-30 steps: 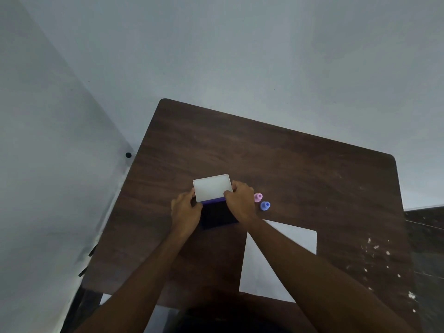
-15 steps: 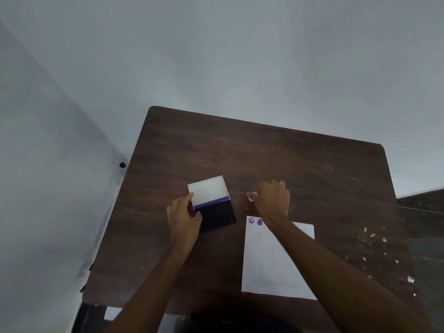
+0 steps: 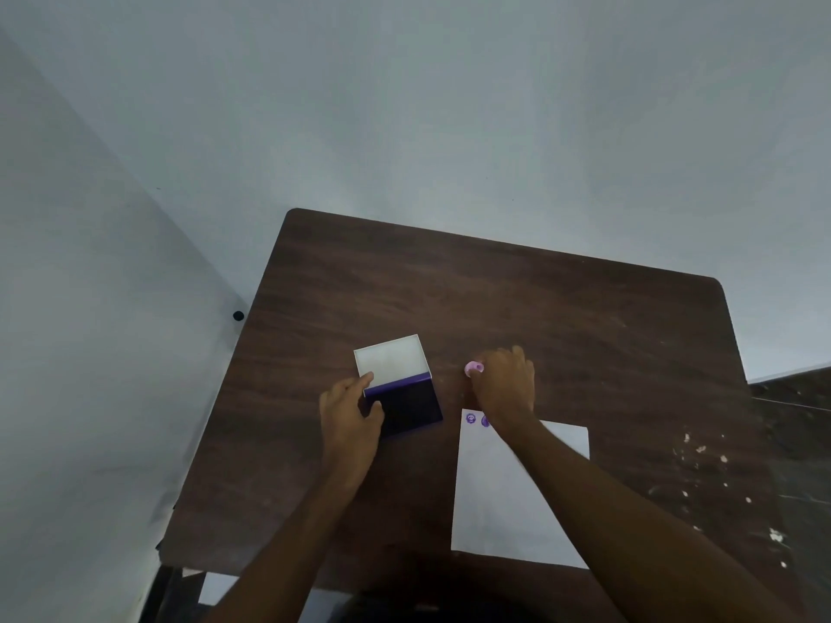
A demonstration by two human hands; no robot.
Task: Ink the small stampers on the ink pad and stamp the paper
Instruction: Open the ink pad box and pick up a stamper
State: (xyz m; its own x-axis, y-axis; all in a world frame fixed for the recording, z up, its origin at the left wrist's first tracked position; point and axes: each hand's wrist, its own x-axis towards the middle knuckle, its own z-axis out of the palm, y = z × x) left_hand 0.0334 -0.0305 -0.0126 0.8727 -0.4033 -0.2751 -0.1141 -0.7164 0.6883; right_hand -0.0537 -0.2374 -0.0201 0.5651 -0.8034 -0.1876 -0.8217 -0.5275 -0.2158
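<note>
An ink pad (image 3: 411,409) lies open on the brown table (image 3: 494,299), its white lid (image 3: 390,358) raised behind the dark purple pad. My left hand (image 3: 350,415) grips the pad's left edge. My right hand (image 3: 503,384) rests to the right of it, fingers closed around a small pink stamper (image 3: 473,367) that shows at the fingertips. The blue stamper is hidden. A white paper (image 3: 503,496) lies near the front edge, with two purple stamp marks (image 3: 471,418) at its top left corner, one partly covered by my wrist.
Pale walls stand behind and left of the table. White specks (image 3: 701,451) dot the table's right side. A small black knob (image 3: 238,315) sits on the left wall.
My right hand left the ink pad's lid and moved right to the stampers, closing on the pink one. My left hand stayed on the pad. The view shifted, showing the marks on the paper.
</note>
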